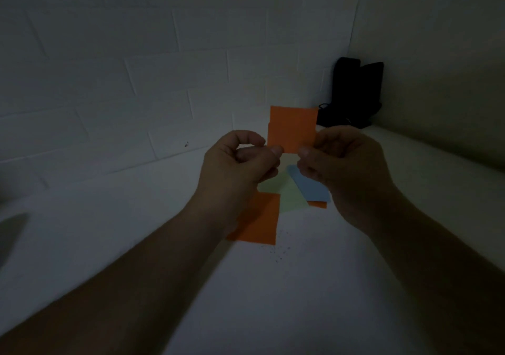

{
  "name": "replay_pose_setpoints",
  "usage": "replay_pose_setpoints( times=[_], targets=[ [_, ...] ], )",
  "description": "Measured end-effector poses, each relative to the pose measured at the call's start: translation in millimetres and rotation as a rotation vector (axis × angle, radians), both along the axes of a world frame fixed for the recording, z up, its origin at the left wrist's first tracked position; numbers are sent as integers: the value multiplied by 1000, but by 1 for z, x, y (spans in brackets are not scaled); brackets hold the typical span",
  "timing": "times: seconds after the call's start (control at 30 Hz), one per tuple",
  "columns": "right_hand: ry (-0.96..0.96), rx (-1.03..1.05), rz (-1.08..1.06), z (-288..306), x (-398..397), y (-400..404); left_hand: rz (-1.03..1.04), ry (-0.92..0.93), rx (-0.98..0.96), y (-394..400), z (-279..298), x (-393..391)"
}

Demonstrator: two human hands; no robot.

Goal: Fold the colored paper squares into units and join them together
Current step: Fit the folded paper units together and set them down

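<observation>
A partly folded orange paper square (292, 129) is being held upright above the fingers, its long axis vertical, pinched at its lower corners by the left hand (240, 163) and right hand (341, 163). Below the fingers, orange (259, 220), pale green (289, 198) and light blue (308, 185) paper sheets are lying overlapped on the white table (300, 286).

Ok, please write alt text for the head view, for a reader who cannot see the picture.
In dim light, a person's left hand and right hand pinch the lower corners of a folded orange paper held up over a white surface. Under the hands lie another orange paper, a pale green paper and a blue paper. A black object stands in the corner.
</observation>
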State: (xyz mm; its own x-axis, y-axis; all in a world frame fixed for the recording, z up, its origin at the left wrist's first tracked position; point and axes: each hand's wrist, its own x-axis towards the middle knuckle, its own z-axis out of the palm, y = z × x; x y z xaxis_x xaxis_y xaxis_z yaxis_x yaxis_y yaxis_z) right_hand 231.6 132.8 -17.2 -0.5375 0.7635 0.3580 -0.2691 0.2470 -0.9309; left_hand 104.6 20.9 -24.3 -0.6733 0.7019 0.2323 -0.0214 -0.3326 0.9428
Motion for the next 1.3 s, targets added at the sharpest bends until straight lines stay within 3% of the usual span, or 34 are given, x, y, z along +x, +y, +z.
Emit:
replay_pose_setpoints(
  times=[0.23, 0.6, 0.83, 1.3],
  targets=[
    [25, -277, 69, -1, -4, 0, 25, -114, -101, 3, 0, 0],
    [-137, -202, 65, -2, -2, 1, -66, -89, -256, 2, -2, 1],
    [-118, -327, 123, -3, -5, 2, -97, -113, -253, 2, -2, 0],
    [-178, -244, 257, -10, -5, 1, -202, -173, -291, 1, -4, 1]
  ],
)
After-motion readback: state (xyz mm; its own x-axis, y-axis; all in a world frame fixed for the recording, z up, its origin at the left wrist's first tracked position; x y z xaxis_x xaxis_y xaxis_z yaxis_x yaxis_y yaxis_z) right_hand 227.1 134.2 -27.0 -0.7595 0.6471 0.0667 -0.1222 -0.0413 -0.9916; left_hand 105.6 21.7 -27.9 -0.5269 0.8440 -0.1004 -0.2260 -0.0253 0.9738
